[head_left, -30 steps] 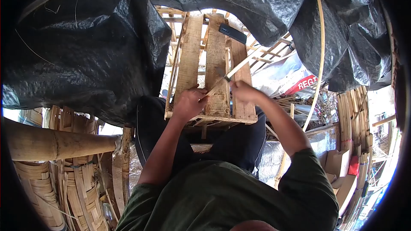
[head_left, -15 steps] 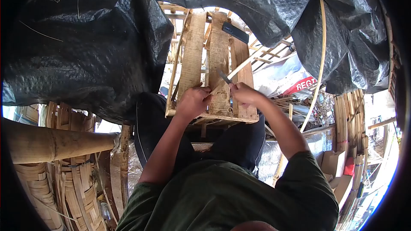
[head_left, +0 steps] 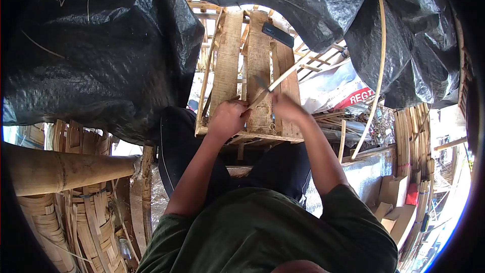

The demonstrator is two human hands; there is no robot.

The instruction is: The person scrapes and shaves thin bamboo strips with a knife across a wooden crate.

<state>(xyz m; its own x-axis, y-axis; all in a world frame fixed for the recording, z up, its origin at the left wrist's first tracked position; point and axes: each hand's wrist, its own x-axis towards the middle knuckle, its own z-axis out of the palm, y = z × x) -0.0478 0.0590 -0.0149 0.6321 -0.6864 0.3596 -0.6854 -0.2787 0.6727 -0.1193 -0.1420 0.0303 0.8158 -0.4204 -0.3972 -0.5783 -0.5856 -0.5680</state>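
Observation:
My left hand (head_left: 228, 119) is closed around the lower end of a pale bamboo strip (head_left: 286, 76), which slants up to the right across a slatted wooden bench (head_left: 226, 71). My right hand (head_left: 287, 107) is closed on the handle of a knife (head_left: 262, 84), just right of the strip. The knife's dark blade points up and left and crosses the strip. Motion blurs my right hand a little, and my fingers cover most of the handle.
A black phone (head_left: 278, 35) lies at the bench's far right. Black plastic sheeting (head_left: 101, 60) hangs around the front. A thick bamboo pole (head_left: 70, 168) and woven bamboo (head_left: 88, 222) stand at left. To the right are a white sack (head_left: 333, 87), cardboard boxes (head_left: 399, 217) and bamboo strips.
The knife and my right hand have shifted slightly, with the blade now across the bamboo strip. My left hand keeps its grip in nearly the same place.

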